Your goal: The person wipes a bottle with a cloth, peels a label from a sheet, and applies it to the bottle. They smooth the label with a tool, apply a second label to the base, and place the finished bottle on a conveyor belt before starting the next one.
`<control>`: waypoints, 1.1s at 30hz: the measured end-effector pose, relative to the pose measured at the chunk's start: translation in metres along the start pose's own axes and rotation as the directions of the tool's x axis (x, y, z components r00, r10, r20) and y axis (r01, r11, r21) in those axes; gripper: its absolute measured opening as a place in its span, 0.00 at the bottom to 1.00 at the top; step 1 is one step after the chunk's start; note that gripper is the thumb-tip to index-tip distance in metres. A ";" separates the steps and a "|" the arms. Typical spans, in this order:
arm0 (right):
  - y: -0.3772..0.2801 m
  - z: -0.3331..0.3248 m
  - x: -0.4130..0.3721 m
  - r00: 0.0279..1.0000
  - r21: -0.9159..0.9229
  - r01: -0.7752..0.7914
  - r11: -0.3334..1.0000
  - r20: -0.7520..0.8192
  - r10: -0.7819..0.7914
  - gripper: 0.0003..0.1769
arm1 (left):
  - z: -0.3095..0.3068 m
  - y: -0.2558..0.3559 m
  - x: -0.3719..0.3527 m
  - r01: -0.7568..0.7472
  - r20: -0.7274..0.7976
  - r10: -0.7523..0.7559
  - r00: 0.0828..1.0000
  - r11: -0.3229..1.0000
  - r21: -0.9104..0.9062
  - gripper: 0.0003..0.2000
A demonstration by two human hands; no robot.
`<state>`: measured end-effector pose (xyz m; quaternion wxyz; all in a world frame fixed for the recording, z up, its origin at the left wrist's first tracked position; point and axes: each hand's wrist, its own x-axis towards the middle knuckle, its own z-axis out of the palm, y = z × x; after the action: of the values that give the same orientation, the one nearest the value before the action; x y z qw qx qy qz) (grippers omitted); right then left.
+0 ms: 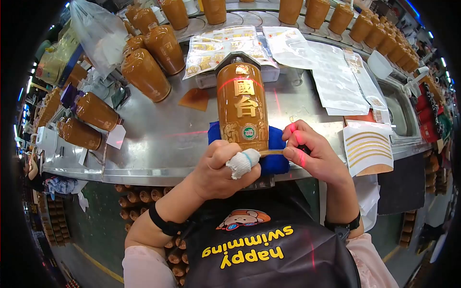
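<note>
A glossy brown bottle with gold characters and a green round seal lies before me, its neck end away from me in a dark holder. A blue cloth is under its near end. My left hand is closed around that near end, and white knit fabric covers one of its digits, pressed at the base edge. A thin gold strip runs from the base edge to my right hand, which pinches its free end between thumb and finger.
A white sheet with curved gold strips lies at the right, near a sink. Label sheets and a packet stack lie behind. More brown bottles stand or lean at the left; others line the conveyor.
</note>
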<state>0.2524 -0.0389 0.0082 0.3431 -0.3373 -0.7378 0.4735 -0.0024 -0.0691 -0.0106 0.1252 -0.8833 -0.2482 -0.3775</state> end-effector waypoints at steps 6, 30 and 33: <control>-0.005 0.000 -0.001 1.000 0.032 -0.017 0.999 0.002 0.017 0.11 | -0.003 0.005 -0.016 0.146 -0.004 -0.147 0.989 0.989 -0.033 0.13; -0.014 0.011 0.005 0.990 -0.410 0.139 0.901 0.030 -0.139 0.24 | -0.011 0.003 -0.002 0.560 0.056 -0.564 0.824 0.826 0.071 0.45; -0.006 0.024 0.009 0.981 -0.492 0.164 0.855 -0.007 -0.193 0.26 | -0.012 0.002 -0.003 0.551 0.059 -0.559 0.827 0.827 0.111 0.46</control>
<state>0.2270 -0.0448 0.0076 0.3096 -0.3563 -0.8517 0.2277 -0.0107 -0.0773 -0.0046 0.0383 -0.7823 -0.5162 -0.3465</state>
